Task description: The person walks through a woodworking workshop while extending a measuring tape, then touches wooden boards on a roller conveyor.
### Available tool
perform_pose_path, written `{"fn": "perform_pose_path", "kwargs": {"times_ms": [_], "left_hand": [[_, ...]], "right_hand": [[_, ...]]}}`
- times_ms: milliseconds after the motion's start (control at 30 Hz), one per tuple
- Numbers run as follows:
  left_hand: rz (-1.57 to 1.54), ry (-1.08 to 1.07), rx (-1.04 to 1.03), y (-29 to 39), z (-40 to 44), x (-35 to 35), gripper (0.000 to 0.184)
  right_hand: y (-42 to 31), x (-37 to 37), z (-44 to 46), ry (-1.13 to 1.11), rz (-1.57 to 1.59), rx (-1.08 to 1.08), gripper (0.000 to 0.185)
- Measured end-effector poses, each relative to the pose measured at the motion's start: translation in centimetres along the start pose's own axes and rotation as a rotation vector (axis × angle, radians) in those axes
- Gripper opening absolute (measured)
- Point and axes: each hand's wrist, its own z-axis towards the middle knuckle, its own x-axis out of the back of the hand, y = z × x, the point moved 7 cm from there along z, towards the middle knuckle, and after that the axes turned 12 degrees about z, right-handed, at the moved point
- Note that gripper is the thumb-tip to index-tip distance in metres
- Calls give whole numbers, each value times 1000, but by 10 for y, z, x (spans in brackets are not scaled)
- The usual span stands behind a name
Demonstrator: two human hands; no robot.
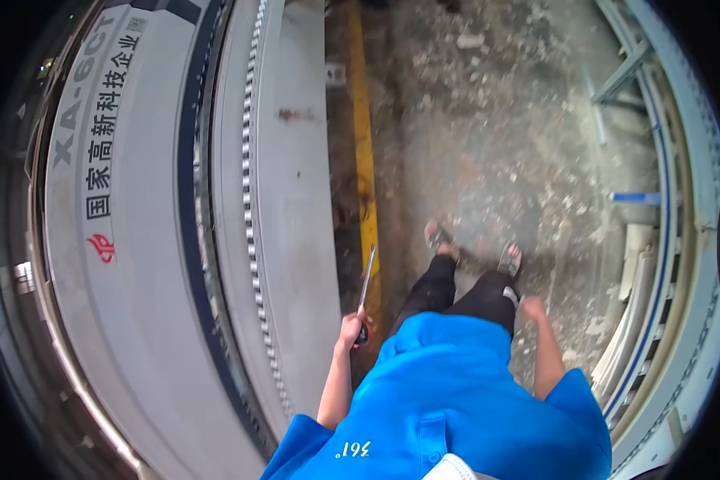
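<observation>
My left hand (354, 327) is closed around the dark and red handle of a screwdriver-like tool (367, 276), whose long metal shaft points up and away from me. The tool is over the floor, beside the grey machine panel (296, 200). On the other side, my right hand (534, 307) hangs near my right thigh with its fingers curled. Whether it holds anything is too small to make out.
A long grey machine with printed lettering (104, 120) runs along the left. A yellow line (363, 144) marks the stained concrete floor (488, 144). At the right stand a curved metal frame (666, 160) and long pale strips (628, 320).
</observation>
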Motion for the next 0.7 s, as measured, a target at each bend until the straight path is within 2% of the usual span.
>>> {"fn": "perform_pose_path", "kwargs": {"times_ms": [67,133,200,267,333,367,467,500,533,567,600,633,700], "left_hand": [[22,31,65,-27,-36,-9,48],[37,-15,143,-55,-67,-37,47],[37,-32,207,-98,-106,-62,46],[43,-190,456,-142,-124,-92,45],[47,-117,431,-148,-144,-102,45],[52,-46,405,-141,-141,-102,45],[1,-39,357,-75,-155,-96,44],[-24,-34,336,-53,-158,-97,43],[-39,-25,315,-39,-153,-104,43],[-35,-22,246,-22,-146,-108,43],[-28,-15,182,-10,-143,-109,42],[-20,-6,125,0,-140,-109,42],[-49,-23,72,3,-131,-123,42]], "right_hand": [[42,5,0,106,464,-360,10],[45,28,-10,266,772,-267,15],[56,38,-43,256,831,-288,14],[62,66,-52,342,952,-272,13],[91,68,-74,357,1063,-311,12],[104,68,-82,367,1011,-348,14],[157,37,-93,299,897,-399,17],[228,6,-79,301,891,-382,17],[243,-30,-54,115,241,-20,17],[189,-1,-74,129,237,-1,17],[156,0,-100,157,973,-669,13],[139,9,-92,152,974,-652,13],[118,17,-81,159,959,-486,12]]}}
